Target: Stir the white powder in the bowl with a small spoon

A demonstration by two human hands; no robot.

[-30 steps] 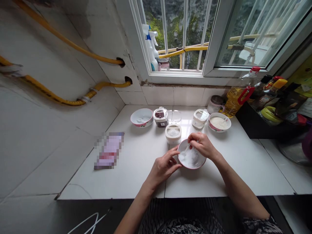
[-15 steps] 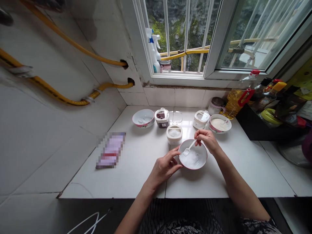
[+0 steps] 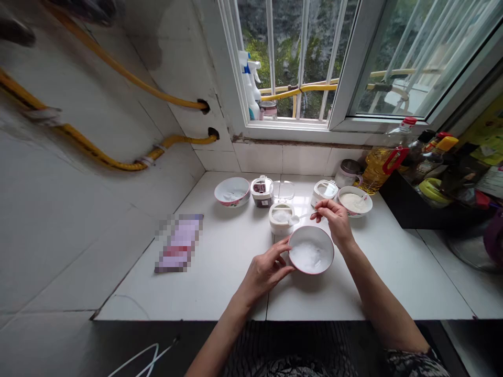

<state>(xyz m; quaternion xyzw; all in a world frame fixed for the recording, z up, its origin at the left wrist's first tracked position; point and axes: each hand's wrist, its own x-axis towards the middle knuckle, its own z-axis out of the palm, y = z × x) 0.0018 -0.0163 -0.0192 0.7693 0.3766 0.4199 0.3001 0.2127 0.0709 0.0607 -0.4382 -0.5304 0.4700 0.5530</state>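
A pink-rimmed white bowl [image 3: 324, 246] with white grains at its bottom stands on the counter. Its left rim is gripped between the thumb and fingers of my left hand [image 3: 269, 267]. My right hand [image 3: 334, 222] pinches the handle of a small white spoon [image 3: 302, 216], held level above the bowl's far side. The spoon's head, with something white on it, is at the right edge of a small open jar [image 3: 280, 227] of white grains. Whether the spoon touches the jar, I cannot tell.
Behind stand a jar of dark contents [image 3: 262, 195], a flowered bowl [image 3: 231, 191], a white container [image 3: 324, 192] and a bowl of pale powder [image 3: 356, 203]. A pixelated purple packet [image 3: 181, 243] lies left. An oil bottle [image 3: 379, 165] and a black rack [image 3: 408, 204] stand right.
My right hand has carried the spoon up and left, out of the bowl to the edge of the open jar. My left hand keeps its hold on the bowl.
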